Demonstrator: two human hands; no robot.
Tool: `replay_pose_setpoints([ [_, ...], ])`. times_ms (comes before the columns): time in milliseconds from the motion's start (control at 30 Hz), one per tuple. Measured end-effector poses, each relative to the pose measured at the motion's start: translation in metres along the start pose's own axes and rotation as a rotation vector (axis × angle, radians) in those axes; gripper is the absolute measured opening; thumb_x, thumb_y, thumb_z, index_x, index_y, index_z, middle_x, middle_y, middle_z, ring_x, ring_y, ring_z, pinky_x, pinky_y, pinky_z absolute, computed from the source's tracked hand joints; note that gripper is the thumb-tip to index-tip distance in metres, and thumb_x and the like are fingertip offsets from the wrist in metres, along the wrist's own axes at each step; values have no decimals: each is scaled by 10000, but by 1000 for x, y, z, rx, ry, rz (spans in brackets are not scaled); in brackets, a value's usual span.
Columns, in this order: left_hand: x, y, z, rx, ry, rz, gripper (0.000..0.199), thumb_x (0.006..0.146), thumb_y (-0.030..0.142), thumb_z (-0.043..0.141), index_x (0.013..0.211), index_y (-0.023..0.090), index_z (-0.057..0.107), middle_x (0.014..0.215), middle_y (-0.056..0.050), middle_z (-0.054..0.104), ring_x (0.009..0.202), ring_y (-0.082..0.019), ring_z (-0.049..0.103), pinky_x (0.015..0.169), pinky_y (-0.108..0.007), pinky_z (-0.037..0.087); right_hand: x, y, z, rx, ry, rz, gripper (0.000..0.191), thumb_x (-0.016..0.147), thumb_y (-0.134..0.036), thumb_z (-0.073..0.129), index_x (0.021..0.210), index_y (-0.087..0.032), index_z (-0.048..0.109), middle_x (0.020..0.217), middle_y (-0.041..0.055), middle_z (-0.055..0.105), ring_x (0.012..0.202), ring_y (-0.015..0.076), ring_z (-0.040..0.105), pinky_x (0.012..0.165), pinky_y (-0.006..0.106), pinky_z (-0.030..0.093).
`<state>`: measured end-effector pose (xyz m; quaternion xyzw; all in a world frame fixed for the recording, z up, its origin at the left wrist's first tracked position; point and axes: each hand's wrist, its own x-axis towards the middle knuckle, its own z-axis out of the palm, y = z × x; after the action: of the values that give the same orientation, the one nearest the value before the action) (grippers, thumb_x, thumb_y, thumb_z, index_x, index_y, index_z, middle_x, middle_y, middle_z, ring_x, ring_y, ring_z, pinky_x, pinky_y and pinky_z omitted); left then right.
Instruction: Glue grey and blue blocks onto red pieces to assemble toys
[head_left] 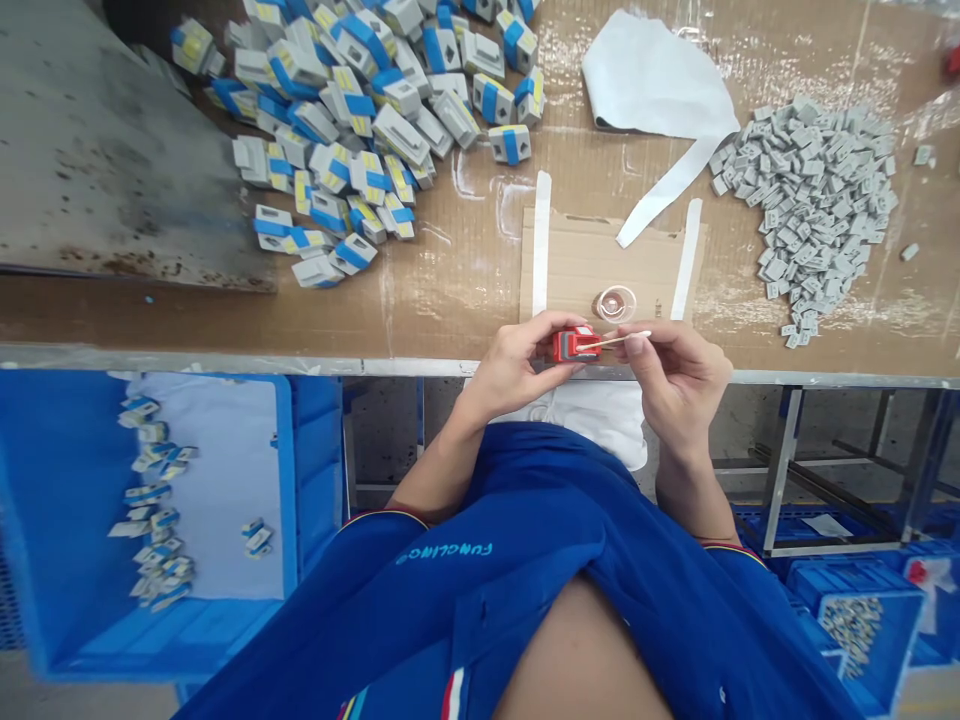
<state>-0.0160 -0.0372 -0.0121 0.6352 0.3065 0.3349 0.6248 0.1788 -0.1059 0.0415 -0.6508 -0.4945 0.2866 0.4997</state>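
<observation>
My left hand (511,366) grips a small red and grey plastic piece (568,345) between thumb and fingers at the table's front edge. In my right hand (679,372) is a thin cotton swab (615,340), pinched between thumb and forefinger. One end of the swab reaches onto the red piece; its white tip shows beside my right thumb. Just beyond my hands, a small clear cup (616,304) stands on a flat cardboard sheet (577,255). What is in the cup is hard to make out.
Grey blocks with blue and yellow bands (360,110) are heaped at the back left, beside a stained metal plate (112,150). A white cloth (656,80) lies behind the cardboard. Small grey pieces (817,200) form a pile at right. A blue crate (289,500) stands below left.
</observation>
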Motion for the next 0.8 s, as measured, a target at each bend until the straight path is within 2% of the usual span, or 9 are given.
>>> replay_pose_setpoints([
  [233,0,-1,-1,33,-1,20,443,929,334,846,1338,202,740,1224,-103,836,1027,-194,830,887,-263,692,1,-2,3,40,8,-52,107,1026,-410,771,1044,-329,838,1006,16,887,859,202,846,775,352,708],
  [367,0,1,-1,37,-9,54,426,946,294,821,1353,204,732,1283,-103,830,1094,-194,831,926,-253,685,5,-3,5,-29,18,-128,115,1041,-385,753,1066,-306,834,990,11,885,823,183,842,742,320,704],
  [500,0,1,-2,54,-17,32,423,959,315,803,1359,199,731,1275,-103,832,1078,-194,831,919,-261,687,10,-4,6,-64,29,-235,97,1050,-318,741,1083,-283,825,979,-7,884,799,151,836,722,269,682],
  [633,0,1,-3,47,-13,34,440,948,306,820,1365,201,727,1281,-102,833,1081,-197,832,916,-260,682,12,-7,3,-144,11,-300,91,1049,-269,731,1085,-281,814,973,-2,877,841,160,836,739,275,670],
  [800,0,0,-2,50,-15,51,442,941,315,839,1353,196,730,1262,-105,842,1055,-200,840,912,-271,676,13,-10,-5,-252,15,-378,108,1016,-184,748,1067,-270,788,950,-9,865,782,141,795,720,263,627],
])
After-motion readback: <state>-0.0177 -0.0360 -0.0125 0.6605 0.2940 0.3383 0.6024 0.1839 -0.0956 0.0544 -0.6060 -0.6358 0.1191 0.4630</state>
